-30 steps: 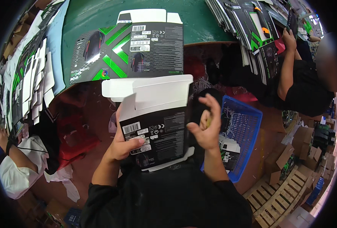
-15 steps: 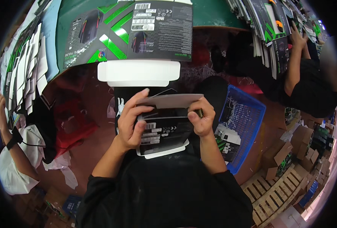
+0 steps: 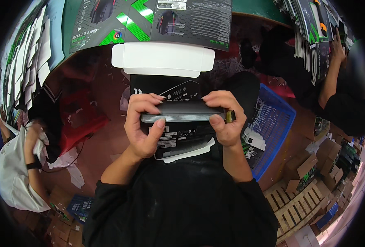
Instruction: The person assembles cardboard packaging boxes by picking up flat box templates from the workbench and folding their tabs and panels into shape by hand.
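Before my chest, a dark cardboard piece point(image 3: 186, 109) with a narrow grey edge is held level between both hands. My left hand point(image 3: 140, 127) is closed on its left end, thumb in front and fingers over the top. My right hand point(image 3: 228, 125) grips the right end the same way. A small dark and yellowish object point(image 3: 230, 116) shows at the right hand's fingers; its kind is unclear. Below lies a black printed box blank point(image 3: 180, 142) with white flaps; whether it joins the held piece, I cannot tell.
A large printed box blank point(image 3: 190, 24) with a white flap point(image 3: 162, 59) overhangs the green table point(image 3: 256, 8). Stacks of blanks stand left point(image 3: 26, 49) and right point(image 3: 306, 45). A blue crate point(image 3: 279, 131) holds scraps on the right. People work at both sides.
The cardboard piece has tilted from a broad grey face to a thin edge. My right hand has shifted slightly right, its fingers now over the top. The view has moved a little.
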Demonstrator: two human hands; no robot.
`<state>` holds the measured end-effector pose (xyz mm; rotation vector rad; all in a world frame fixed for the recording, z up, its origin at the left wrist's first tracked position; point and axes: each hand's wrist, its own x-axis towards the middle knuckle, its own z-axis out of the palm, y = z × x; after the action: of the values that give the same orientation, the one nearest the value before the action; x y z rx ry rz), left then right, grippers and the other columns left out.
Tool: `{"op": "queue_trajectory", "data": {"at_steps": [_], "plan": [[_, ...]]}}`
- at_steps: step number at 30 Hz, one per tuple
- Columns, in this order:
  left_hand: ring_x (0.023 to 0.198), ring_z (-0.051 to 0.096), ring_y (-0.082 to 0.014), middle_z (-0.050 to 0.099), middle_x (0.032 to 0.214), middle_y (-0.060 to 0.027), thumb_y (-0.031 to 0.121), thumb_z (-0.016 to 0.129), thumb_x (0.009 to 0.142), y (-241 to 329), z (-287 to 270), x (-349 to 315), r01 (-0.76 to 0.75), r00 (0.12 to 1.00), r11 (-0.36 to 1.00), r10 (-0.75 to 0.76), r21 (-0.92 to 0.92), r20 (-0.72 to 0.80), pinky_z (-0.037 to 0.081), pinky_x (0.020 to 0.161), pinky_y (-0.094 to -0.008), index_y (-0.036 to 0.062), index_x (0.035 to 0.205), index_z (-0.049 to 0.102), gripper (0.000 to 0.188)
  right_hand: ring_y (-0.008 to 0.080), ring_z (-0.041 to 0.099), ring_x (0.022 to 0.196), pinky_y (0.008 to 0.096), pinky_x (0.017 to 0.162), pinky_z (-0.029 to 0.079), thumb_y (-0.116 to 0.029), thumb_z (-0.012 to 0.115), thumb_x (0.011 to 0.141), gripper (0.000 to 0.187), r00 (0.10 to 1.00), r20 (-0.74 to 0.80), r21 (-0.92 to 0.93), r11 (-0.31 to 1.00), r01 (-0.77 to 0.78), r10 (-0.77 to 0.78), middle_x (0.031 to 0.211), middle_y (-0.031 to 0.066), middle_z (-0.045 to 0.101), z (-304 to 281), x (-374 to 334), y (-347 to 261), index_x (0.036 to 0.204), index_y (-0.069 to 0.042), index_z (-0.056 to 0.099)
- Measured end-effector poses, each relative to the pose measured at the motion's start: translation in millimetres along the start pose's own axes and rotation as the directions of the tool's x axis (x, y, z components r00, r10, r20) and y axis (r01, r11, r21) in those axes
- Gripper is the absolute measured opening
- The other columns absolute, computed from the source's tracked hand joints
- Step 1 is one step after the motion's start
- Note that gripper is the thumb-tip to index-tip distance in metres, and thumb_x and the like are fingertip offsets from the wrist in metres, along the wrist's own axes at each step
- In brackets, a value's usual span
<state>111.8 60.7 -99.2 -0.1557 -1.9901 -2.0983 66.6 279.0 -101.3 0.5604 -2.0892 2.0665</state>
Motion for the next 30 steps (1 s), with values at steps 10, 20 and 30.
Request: {"op": "queue_trajectory", "data": {"at_steps": [10,20,30], "plan": [[0.105,0.058,-0.0264,0.062,0.106,-0.0152,0.017,0.065,0.093,-10,-17,1,0.083,0.994,0.997,-0.083,0.004,0.066,0.045,0.097,-0.039,-0.0026,0.103,0.073,0.023,0.0117,0.059,0.086,0.0233,0.074,0.045,0.0,0.07,0.09,0.01,0.979,-0.052,0.038,0.98,-0.196,0.198,0.103,0.0129,0.067,10,-5,-2,0.099,0.003,0.07],[0.104,0.06,-0.0327,0.063,0.105,-0.0169,0.022,0.078,0.08,-22,-22,-6,-0.11,0.987,0.994,0.106,0.022,0.123,0.049,0.093,-0.0458,0.0016,0.094,0.073,0.025,0.0226,0.063,0.095,0.0311,0.083,0.049,-0.02,0.065,0.097,0.023,0.993,0.047,0.102,0.988,-0.113,0.109,0.107,0.0176,0.067,3,-12,4,0.099,0.002,0.073],[0.104,0.061,-0.033,0.064,0.103,-0.0153,0.012,0.082,0.073,-19,-19,-2,-0.092,0.988,0.994,0.084,0.062,0.127,0.049,0.094,-0.0449,0.0032,0.09,0.072,0.022,0.0231,0.066,0.093,0.0328,0.077,0.046,-0.038,0.078,0.082,0.04,0.985,0.169,-0.02,0.999,0.04,-0.036,0.104,0.0153,0.071,-9,-13,17,0.103,-0.003,0.075]]}}
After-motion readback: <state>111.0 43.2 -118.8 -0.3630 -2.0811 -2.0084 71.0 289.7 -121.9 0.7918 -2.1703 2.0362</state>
